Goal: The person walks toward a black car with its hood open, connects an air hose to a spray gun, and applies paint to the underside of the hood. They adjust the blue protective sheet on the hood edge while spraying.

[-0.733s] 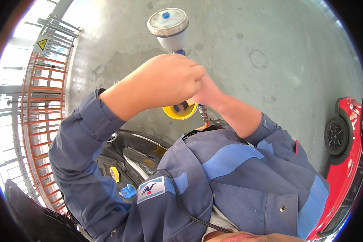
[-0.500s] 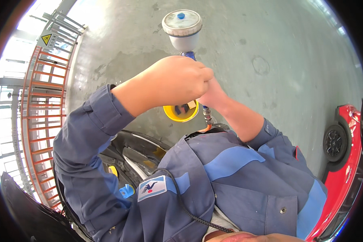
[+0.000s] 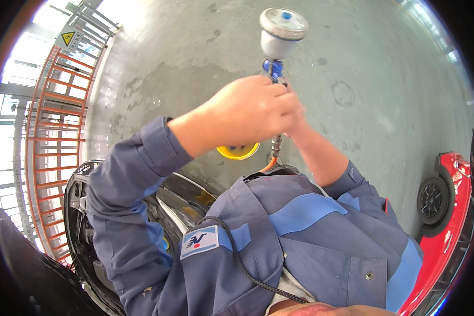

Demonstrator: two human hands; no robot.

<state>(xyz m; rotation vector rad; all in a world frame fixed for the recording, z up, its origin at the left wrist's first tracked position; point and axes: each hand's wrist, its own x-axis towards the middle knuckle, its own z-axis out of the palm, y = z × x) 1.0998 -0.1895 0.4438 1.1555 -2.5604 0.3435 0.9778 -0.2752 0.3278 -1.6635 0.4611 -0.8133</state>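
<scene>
A spray gun (image 3: 273,67) with a blue body is held out over the floor, its white paint cup (image 3: 278,45) on top. The cup has a round translucent lid (image 3: 295,25) with a small blue cap. My right hand (image 3: 298,120) is closed around the gun's handle, mostly hidden behind the left. My left hand (image 3: 247,109) is closed with curled fingers at the back of the gun, just below the blue body; its fingertips are hidden. A metal air fitting (image 3: 276,145) and orange hose (image 3: 269,166) hang below the handle.
A yellow bucket (image 3: 238,155) stands on the floor beyond my body, partly behind my left forearm. A dark car part with an opening (image 3: 81,195) is close at left. Orange railings (image 3: 59,139) run along the left, and a red car (image 3: 441,239) stands at right.
The spray gun and both hands have shifted right. More of the blue gun body shows above my left hand, and my left forearm now covers more of the bucket.
</scene>
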